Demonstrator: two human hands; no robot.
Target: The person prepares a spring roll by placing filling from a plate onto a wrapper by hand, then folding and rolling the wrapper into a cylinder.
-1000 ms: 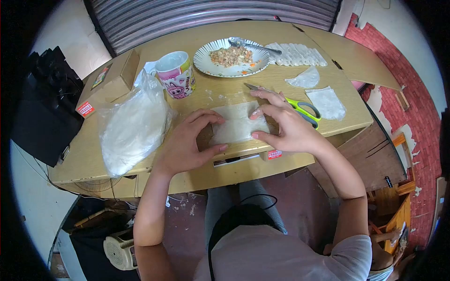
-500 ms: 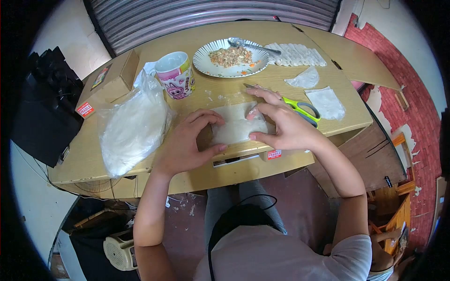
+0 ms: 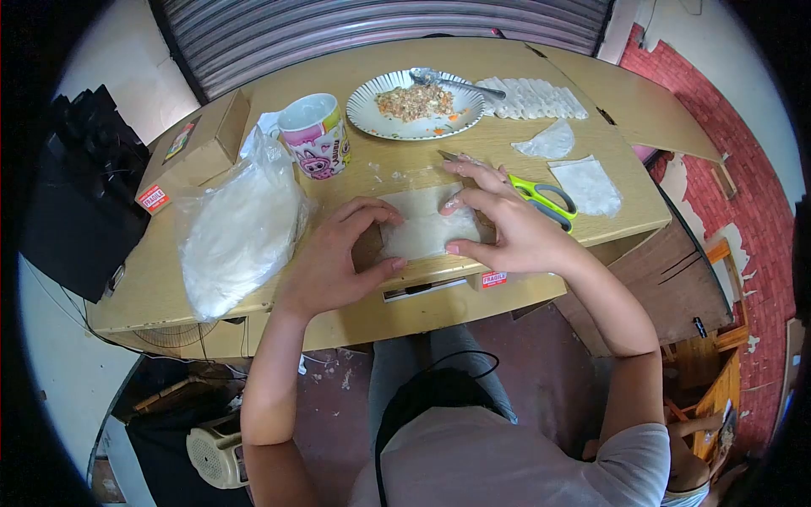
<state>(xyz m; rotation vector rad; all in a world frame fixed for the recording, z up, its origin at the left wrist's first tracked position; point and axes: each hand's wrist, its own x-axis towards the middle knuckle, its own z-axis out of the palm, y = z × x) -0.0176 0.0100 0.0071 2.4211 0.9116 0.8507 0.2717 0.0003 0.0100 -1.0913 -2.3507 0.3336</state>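
Observation:
A white, thin spring roll wrapper lies near the front edge of the table, its lower part folded over. My left hand grips its left side, fingertips on the upper left part and thumb at the lower left corner. On the opposite side my right hand holds the wrapper between thumb and fingers, the thumb at the lower right corner. White residue coats some of the right fingertips. Green-handled scissors lie partly beneath the right hand, their blade tip showing past the fingers.
Behind stands a plate of minced filling with a spoon. Right of it are a row of finished rolls and loose wrappers. At left are a mug, a plastic bag of wrappers and a cardboard box.
My right fingertips have shifted slightly on the wrapper, and the thumb has moved a little to the left. Otherwise the scene is the same.

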